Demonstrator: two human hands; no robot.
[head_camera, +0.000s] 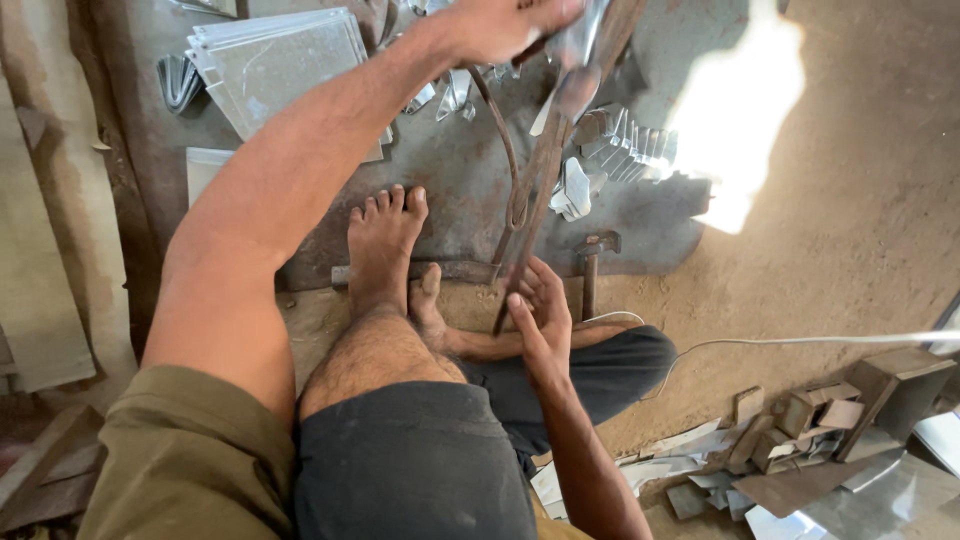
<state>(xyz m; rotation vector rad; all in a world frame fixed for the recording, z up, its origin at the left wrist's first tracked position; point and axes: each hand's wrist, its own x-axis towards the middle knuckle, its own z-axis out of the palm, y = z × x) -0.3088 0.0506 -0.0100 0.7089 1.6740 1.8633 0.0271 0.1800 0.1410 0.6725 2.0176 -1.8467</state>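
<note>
Nearest, the right hand (540, 315) wraps the lower handle of the long metal shears (545, 165), just beside the bare feet (385, 250) on the floor; a slip could pinch fingers or drop onto toes. Farther out, the left arm stretches forward, the left hand (500, 22) clasped on a shiny sheet-metal piece (580, 45) at the blades.
</note>
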